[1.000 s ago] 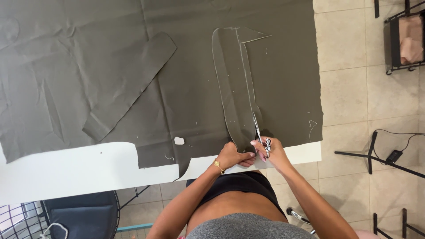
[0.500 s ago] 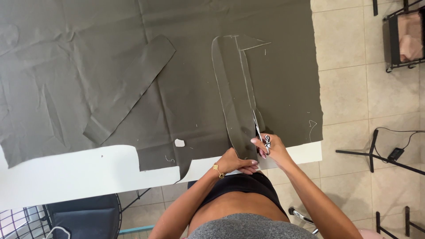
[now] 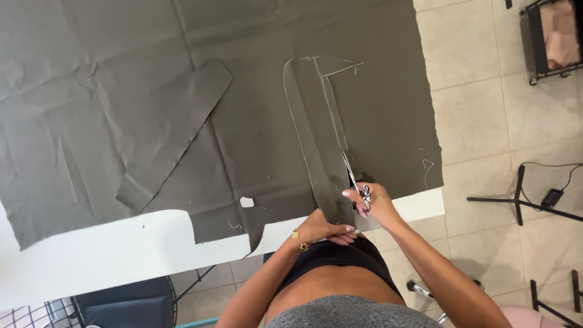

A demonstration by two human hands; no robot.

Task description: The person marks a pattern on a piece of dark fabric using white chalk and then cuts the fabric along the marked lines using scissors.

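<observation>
We wear a gold bracelet (image 3: 297,238) at the left hand (image 3: 325,228) wrist, pale polished nails, a black top, grey waistband, bare arms.
</observation>
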